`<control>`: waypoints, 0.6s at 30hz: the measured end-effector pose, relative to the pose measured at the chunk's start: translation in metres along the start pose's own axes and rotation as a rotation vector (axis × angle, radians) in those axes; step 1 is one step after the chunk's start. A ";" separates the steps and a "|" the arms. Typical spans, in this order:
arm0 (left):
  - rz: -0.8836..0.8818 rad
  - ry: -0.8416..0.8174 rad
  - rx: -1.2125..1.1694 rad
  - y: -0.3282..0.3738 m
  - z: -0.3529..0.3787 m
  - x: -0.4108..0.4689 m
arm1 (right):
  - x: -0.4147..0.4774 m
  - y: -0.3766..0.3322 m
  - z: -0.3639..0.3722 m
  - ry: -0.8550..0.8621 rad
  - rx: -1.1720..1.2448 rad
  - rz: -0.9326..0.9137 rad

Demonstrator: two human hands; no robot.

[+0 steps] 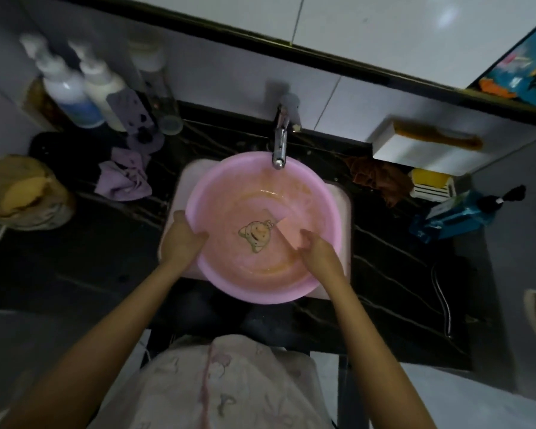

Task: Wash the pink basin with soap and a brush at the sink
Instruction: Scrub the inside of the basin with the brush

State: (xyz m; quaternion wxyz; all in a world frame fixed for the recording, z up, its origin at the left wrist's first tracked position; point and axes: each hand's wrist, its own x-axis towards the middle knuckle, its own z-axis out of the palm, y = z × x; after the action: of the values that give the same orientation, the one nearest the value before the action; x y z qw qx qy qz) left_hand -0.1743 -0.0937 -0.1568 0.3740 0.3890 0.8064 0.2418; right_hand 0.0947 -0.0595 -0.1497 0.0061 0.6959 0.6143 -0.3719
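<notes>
Under tap [279, 144]: left hand [183, 233] clamps pink basin [217, 187] rim to steady it; right hand [317, 252] inside, grip unclear tbh.

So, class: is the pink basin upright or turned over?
Upright: the pink basin sits in the sink mouth up, its inner cartoon print showing; the left hand grips its rim.

The person wears a loose, pale pinkish-white fabric garment [229, 385] printed with a faint, washed-out pattern of small greyish figures. A darker pink strip runs down its front. The left forearm [112, 329] and right forearm [375, 335] are bare, with no sleeve reaching them, as are the left hand [183, 236] and right hand [317, 252].
</notes>
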 end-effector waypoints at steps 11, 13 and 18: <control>0.205 0.164 0.237 0.024 -0.002 -0.011 | 0.061 -0.050 0.041 0.009 -0.134 -0.153; 0.210 0.192 0.255 0.026 -0.001 -0.012 | 0.051 -0.031 0.033 0.037 -0.187 -0.054; 0.213 0.251 0.275 0.031 0.003 -0.013 | 0.018 -0.040 0.060 -0.234 -0.171 -0.401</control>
State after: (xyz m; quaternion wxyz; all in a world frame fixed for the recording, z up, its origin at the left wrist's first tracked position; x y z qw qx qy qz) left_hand -0.1531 -0.0856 -0.1322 0.1865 0.4863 0.8264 0.2140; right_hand 0.0295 -0.0624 -0.1847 0.0621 0.5094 0.7644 -0.3904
